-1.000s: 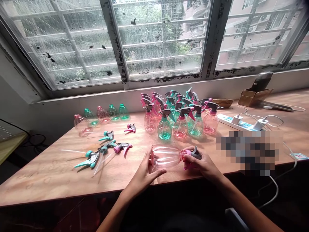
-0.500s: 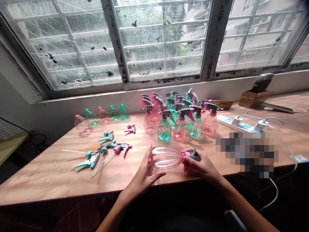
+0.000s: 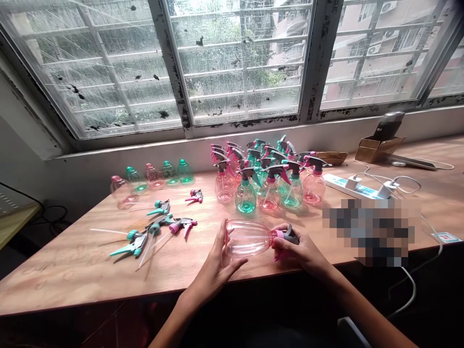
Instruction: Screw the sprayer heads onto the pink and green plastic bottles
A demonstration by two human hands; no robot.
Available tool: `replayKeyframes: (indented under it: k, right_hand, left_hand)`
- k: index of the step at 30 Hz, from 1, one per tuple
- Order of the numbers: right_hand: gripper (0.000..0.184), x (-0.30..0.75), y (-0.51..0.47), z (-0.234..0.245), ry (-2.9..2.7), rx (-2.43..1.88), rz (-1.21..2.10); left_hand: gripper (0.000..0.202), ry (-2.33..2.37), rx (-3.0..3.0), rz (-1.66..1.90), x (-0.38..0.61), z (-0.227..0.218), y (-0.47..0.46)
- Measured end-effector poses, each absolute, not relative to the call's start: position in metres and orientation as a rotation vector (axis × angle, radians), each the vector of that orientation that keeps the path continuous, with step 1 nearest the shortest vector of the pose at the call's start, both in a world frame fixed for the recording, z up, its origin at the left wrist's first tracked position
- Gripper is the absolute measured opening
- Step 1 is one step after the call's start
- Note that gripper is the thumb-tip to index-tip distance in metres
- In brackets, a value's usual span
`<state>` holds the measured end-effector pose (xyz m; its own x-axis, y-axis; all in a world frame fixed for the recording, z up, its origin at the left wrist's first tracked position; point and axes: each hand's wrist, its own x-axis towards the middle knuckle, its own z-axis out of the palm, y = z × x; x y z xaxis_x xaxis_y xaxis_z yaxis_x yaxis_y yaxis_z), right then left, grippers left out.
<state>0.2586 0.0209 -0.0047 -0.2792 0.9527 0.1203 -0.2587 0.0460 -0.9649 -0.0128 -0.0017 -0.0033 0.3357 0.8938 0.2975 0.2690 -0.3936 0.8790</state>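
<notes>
A clear pink spray bottle point(image 3: 249, 238) lies on its side in the air over the table's front edge, its base to the left. My left hand point(image 3: 219, 258) is wrapped round the base end. At the neck, my right hand point(image 3: 299, 249) grips the pink and grey spray head point(image 3: 280, 235), whose collar meets the bottle's mouth. Left of my hands, several loose trigger heads with tubes lie on the wood, among them a green one point(image 3: 135, 242) and a pink one point(image 3: 182, 226).
Several headless bottles point(image 3: 125, 193) stand at the back left. Many bottles with spray heads point(image 3: 246, 195) stand close together in the middle. To the right are a white power strip point(image 3: 339, 182) with cables, a cardboard box point(image 3: 377, 149) and a blurred-out patch. Windows rise behind the table point(image 3: 65, 270).
The view has shifted slightly. Both hands keep the same hold on the pink spray bottle and its head, with hardly any visible movement.
</notes>
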Motion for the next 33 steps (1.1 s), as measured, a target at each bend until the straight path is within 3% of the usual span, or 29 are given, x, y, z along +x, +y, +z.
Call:
replayKeyframes:
  k: [3, 8, 15, 24, 33]
  right_hand:
    - [0.045, 0.259, 0.021, -0.005, -1.241, -0.797, 1.488]
    - [0.042, 0.259, 0.020, -0.004, -1.247, -0.777, 1.503]
    - [0.047, 0.259, 0.020, -0.003, -1.210, -0.785, 1.515]
    - [0.043, 0.259, 0.021, -0.004, -1.260, -0.774, 1.487]
    - [0.045, 0.259, 0.022, -0.003, -1.278, -0.790, 1.467]
  left_hand:
    - [0.093, 1.033, 1.863, 1.061, -0.011, -0.003, -0.002]
    - [0.107, 1.039, 1.823, 1.049, -0.009, 0.008, -0.008]
    - [0.096, 1.091, 1.849, 1.028, -0.012, 0.011, -0.007]
    - [0.107, 0.994, 1.812, 1.028, -0.011, 0.003, -0.005]
    - [0.100, 1.000, 1.831, 1.044, -0.012, -0.002, -0.002]
